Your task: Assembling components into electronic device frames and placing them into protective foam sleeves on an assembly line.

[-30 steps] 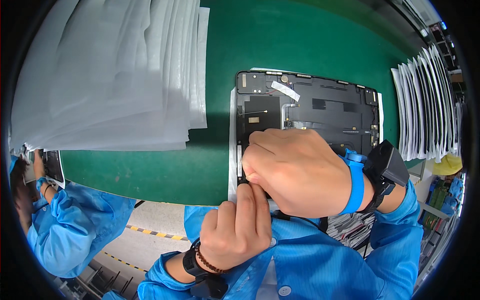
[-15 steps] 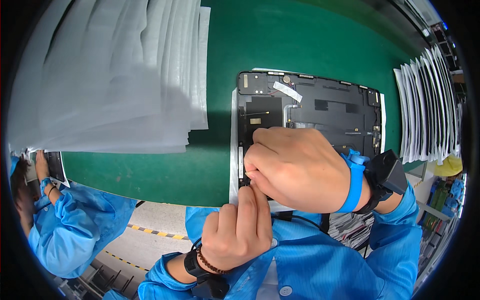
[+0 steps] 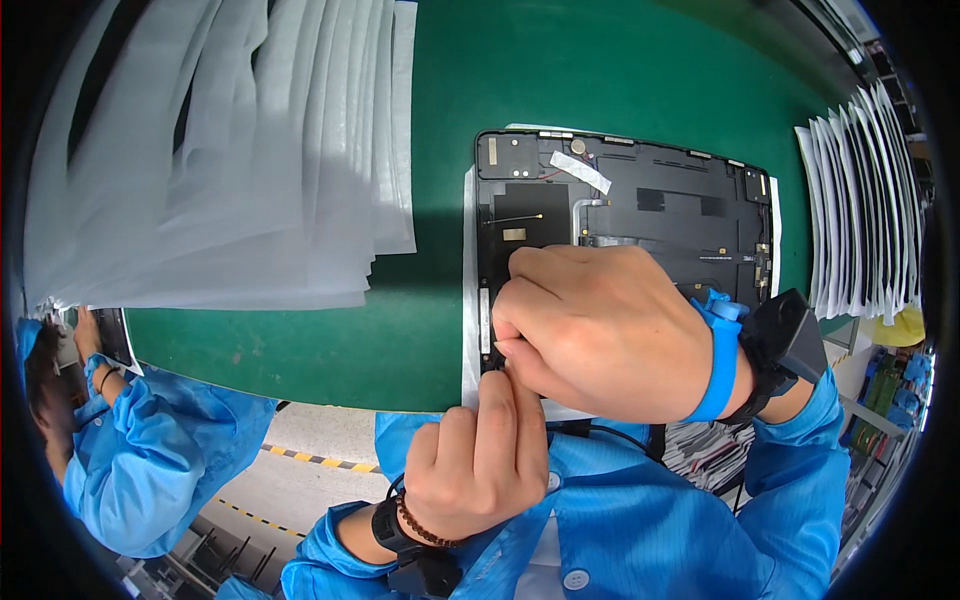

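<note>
An opened tablet chassis (image 3: 640, 215), black inner side up, lies on a white sheet on the green worktop (image 3: 560, 70), near its front edge. The right hand (image 3: 600, 330) curls over the chassis's near-left corner, fingers bent; the left hand (image 3: 480, 460) pinches up at the same edge. What they grip is hidden. It looks like a fitting step at that edge, calling for careful fingertip pressure. Foam sheets (image 3: 220, 160) are stacked to the left.

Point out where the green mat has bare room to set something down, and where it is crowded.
Bare green mat runs between the stack of white sheets and the opened black device, and widens above the device toward the far edge. It is crowded at the device's near-left corner, where the left hand and right hand meet, and along the right by the fanned white sheets.
</note>
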A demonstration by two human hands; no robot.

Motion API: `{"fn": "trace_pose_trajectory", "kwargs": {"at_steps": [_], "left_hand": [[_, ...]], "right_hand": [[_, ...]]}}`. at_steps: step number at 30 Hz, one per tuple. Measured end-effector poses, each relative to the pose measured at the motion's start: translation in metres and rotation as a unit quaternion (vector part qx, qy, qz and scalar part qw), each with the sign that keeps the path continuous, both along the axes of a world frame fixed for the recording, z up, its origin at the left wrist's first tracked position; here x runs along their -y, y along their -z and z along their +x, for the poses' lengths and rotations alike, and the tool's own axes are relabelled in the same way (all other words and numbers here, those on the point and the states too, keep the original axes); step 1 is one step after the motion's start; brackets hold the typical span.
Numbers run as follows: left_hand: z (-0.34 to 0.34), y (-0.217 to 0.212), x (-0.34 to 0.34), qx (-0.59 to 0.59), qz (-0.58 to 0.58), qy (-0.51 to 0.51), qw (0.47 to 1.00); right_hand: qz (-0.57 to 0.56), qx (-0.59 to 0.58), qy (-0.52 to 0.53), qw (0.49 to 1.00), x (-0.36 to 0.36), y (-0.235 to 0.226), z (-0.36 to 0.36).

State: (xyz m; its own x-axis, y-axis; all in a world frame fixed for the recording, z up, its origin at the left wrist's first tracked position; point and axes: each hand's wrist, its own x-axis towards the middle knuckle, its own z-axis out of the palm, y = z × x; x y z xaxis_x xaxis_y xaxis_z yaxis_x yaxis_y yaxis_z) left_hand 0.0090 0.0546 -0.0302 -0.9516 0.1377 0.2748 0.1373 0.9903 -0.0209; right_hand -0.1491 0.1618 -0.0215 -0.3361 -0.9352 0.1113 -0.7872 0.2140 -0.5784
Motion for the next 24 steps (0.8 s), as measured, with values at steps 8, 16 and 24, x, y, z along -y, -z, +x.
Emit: {"fn": "trace_pose_trajectory", "kwargs": {"at_steps": [8,16,24], "left_hand": [[0.0008,-0.0015,-0.0004,0.006,-0.005,-0.006,1.000],[0.0035,-0.0019,0.0013,0.002,-0.005,-0.006,1.000],[0.0067,-0.0036,0.0028,-0.003,-0.005,-0.007,1.000]], "right_hand": [[0.001,0.009,-0.001,1.000,0.0011,-0.0010,-0.0003],[-0.023,0.002,0.026,0.999,0.0024,0.0061,0.0039],[-0.028,0.002,0.023,0.999,0.0048,0.0049,0.0066]]}}
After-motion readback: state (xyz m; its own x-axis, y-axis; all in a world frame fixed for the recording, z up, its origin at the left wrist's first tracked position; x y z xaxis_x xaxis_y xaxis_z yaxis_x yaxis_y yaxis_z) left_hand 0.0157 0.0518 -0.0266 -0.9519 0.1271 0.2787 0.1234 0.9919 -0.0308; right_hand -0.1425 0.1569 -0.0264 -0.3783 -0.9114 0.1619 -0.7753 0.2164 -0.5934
